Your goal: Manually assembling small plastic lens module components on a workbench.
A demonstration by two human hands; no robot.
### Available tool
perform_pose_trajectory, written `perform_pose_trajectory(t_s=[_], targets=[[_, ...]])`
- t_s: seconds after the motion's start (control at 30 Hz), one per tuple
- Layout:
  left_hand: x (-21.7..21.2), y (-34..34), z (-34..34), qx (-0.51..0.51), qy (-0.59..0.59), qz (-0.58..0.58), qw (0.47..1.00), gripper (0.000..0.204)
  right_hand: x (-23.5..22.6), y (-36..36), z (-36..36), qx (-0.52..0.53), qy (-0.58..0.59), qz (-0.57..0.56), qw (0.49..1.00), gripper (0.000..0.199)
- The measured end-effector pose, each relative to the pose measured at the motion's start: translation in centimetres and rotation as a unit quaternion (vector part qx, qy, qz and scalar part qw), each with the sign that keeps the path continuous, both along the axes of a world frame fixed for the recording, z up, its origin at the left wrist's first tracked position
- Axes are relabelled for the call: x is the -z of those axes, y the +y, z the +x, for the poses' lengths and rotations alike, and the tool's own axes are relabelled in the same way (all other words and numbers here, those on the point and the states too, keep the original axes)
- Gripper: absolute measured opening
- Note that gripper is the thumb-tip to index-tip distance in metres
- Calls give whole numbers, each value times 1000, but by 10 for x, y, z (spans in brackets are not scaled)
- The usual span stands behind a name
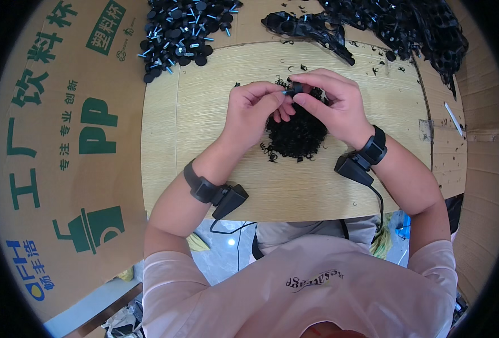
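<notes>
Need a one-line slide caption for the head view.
Left hand and right hand hold one black knob over curly black trimmings; knob heap beyond.

bolt pile point(176, 35): top cut off | black webbing point(396, 23): top cut off | held piece point(298, 88): partly hidden
</notes>
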State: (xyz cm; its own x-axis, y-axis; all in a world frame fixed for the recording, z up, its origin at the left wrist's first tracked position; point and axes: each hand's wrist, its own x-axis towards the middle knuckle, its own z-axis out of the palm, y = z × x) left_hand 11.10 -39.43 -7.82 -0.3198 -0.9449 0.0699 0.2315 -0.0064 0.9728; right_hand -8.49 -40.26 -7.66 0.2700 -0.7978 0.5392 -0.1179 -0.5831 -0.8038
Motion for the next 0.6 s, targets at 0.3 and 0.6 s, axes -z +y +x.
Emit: perform_pose_trajectory(t_s=[0.3, 0.6], targets=[[0, -1, 1, -16, -47, 11, 999, 21, -5, 4, -1, 8, 48, -19, 999, 30], [-2, 2, -2, -32, -57, 42, 997, 10, -8, 4, 1, 1, 36, -23, 999, 32]])
